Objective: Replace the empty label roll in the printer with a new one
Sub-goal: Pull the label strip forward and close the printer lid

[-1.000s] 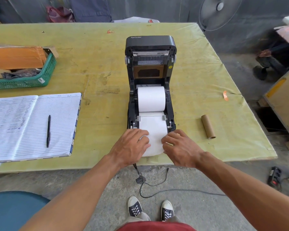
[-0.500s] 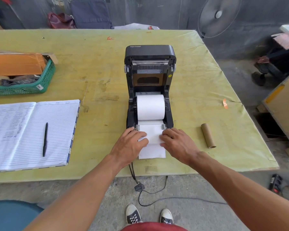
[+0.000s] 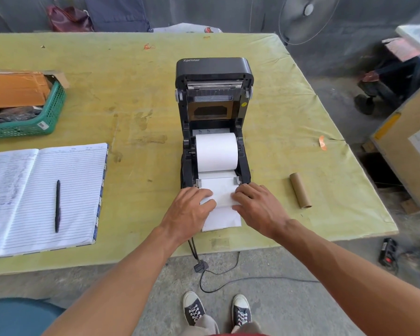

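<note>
Now the left hand [image 3: 189, 212] presses open fingers on the label strip [image 3: 222, 218] fed from the new roll [image 3: 216, 151] seated in the open printer [image 3: 214, 69]. The right hand [image 3: 257, 209] presses likewise, and the empty core [image 3: 300, 193] lies further right on the bench [image 3: 131, 93].

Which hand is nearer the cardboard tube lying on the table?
Right. The right hand rests on the right edge of the paper, just left of the tube; the left hand rests on the paper's left edge, farther away.
</note>
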Available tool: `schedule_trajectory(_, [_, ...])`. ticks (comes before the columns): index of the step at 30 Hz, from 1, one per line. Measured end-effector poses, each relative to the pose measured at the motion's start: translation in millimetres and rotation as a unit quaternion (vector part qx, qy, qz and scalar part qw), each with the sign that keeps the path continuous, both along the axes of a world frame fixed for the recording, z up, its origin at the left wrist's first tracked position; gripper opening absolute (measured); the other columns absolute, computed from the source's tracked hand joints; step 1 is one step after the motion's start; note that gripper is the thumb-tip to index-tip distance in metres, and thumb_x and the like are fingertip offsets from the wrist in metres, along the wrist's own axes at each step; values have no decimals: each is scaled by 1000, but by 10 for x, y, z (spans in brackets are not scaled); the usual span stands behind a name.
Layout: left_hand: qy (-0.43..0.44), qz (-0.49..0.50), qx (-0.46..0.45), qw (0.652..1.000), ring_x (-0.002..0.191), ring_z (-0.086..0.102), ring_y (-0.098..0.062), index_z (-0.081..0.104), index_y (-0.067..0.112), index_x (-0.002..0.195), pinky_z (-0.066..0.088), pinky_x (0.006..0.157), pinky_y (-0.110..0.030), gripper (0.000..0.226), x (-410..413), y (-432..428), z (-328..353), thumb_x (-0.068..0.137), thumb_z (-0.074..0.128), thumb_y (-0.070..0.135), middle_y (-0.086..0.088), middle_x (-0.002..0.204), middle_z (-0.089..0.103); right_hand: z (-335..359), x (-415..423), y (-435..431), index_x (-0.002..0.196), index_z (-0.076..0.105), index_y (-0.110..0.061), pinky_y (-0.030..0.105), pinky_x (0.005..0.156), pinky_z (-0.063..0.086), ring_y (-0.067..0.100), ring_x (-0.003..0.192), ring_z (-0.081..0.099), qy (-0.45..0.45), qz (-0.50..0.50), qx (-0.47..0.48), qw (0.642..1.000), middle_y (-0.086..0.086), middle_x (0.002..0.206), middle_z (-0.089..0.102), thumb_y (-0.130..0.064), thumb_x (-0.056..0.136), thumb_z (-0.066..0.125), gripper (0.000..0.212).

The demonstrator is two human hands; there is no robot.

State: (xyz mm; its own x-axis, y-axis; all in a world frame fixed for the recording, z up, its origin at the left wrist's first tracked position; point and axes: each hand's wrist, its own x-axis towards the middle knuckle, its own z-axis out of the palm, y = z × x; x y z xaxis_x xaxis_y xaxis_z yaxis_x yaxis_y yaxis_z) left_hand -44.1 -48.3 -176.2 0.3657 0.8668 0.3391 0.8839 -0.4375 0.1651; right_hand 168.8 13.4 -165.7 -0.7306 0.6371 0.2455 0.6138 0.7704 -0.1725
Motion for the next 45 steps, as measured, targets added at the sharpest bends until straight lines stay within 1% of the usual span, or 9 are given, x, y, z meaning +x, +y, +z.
schedule_trajectory(4, [-12, -10, -8, 1000, 92, 64, -32, 67, 3, 78, 53, 75, -44, 15, -13, -5, 8, 71, 75, -7, -17, 101, 68, 21, -15, -17, 93, 71, -2, 43, 63, 55, 35, 77, 64, -2, -10, -5, 1000, 12, 91, 69, -14, 79, 81, 21])
schedule_trajectory(11, [-14, -22, -5, 1000, 69, 51, -25, 63, 6, 72, 48, 64, -40, 13, -17, 13, 36, 76, 70, -4, -8, 78, 57, 30, 16, -53, 101, 71, -2, 46, 69, 55, 36, 84, 63, -5, -14, -9, 1000, 12, 100, 69, -14, 86, 72, 19])
schedule_trajectory(18, [-30, -1, -25, 999, 68, 57, -21, 71, 9, 79, 52, 78, -40, 4, 38, -4, 167, 82, 72, 7, -3, 80, 61, 102, 79, 84, 95, 69, -2, 34, 85, 45, 29, 92, 60, -11, 25, -54, 998, 10, 100, 68, -12, 98, 51, 22])
schedule_trajectory(23, [-69, 77, 11, 995, 72, 59, -18, 70, 7, 86, 53, 72, -38, 4, 95, 201, 535, 87, 68, 4, -4, 85, 63, 400, 121, 280, 100, 72, -5, 33, 85, 50, 25, 97, 62, 44, 4, -82, 996, 7, 108, 70, -13, 98, 52, 22])
schedule_trajectory(30, [-237, 343, 89, 905, 108, 57, -23, 57, 10, 125, 40, 86, -28, 36, 17, 967, 1361, 93, 60, 26, -9, 125, 55, 1256, -162, 937, 135, 54, -10, 37, 96, 44, 31, 117, 55, 188, -183, -133, 956, 12, 136, 54, -29, 99, 50, 41])
schedule_trajectory(35, [-362, 424, -75, 827, 125, 49, -31, 38, 5, 142, 41, 93, -38, 76, -75, 1392, 1689, 89, 53, 58, -12, 141, 49, 1602, -422, 1245, 143, 37, -8, 42, 95, 45, 33, 121, 52, 213, -228, -236, 920, 15, 138, 49, -47, 97, 50, 61])
schedule_trajectory(38, [-418, 377, -173, 808, 116, 53, -30, 45, 7, 136, 46, 94, -41, 76, -95, 1445, 1652, 88, 49, 65, -7, 127, 54, 1611, -509, 1349, 134, 41, -11, 33, 75, 44, 26, 103, 55, 238, -219, -313, 893, 6, 117, 57, -52, 95, 50, 57])
schedule_trajectory(41, [-416, 354, -147, 824, 88, 58, -19, 58, 15, 103, 47, 70, -35, 52, -107, 1453, 1585, 87, 51, 64, 1, 99, 61, 1573, -560, 1381, 112, 48, -23, 30, 69, 39, 17, 86, 54, 282, -205, -329, 878, -12, 86, 54, -51, 94, 54, 33])
schedule_trajectory(45, [-426, 364, -120, 819, 63, 49, -16, 53, 16, 75, 33, 52, -30, 49, -131, 1420, 1618, 84, 53, 64, 3, 72, 52, 1554, -498, 1349, 112, 55, -15, 32, 66, 42, 21, 86, 58, 294, -227, -329, 868, 0, 93, 61, -54, 91, 54, 44])
